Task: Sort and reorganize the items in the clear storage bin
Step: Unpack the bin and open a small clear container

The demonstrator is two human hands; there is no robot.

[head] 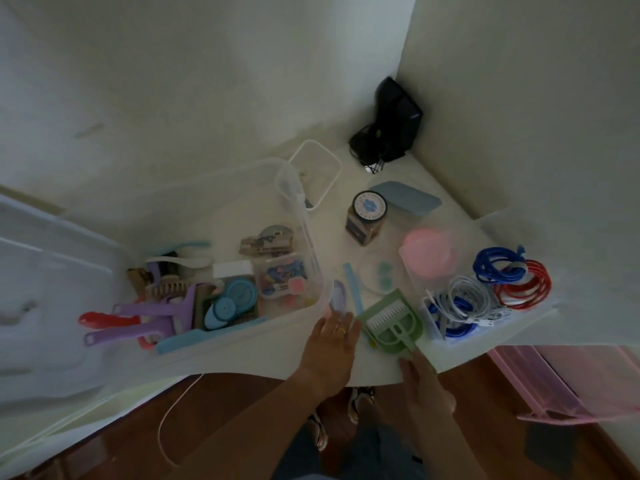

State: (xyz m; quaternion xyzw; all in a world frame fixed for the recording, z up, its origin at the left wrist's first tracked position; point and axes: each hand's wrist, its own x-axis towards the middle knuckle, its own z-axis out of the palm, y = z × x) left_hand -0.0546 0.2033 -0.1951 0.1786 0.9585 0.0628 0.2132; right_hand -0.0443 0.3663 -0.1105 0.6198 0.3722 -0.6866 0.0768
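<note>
The clear storage bin (313, 244) sits on the white table, left of centre. It holds purple combs (152, 313), a red tool, round blue cases (232, 299), a box of pins (280, 275) and a white spoon. Just outside the bin's near right corner, my left hand (332, 341) lies flat with fingers apart, its tips on a small clear piece (337, 299). A green plastic scoop with a white comb insert (391, 323) lies right of that hand. My right hand (420, 375) is at the table edge, fingertips closed on the scoop's handle end.
On the table are a blue strip (353, 289), a clear round dish (377, 275), a blue-lidded jar (369, 216), a blue lid (405, 200) and a pink bowl (429, 251). Blue, red and white cables (498, 268) lie coiled beside it. A black device (391, 126) stands in the corner. The bin's lid (52, 289) lies far left.
</note>
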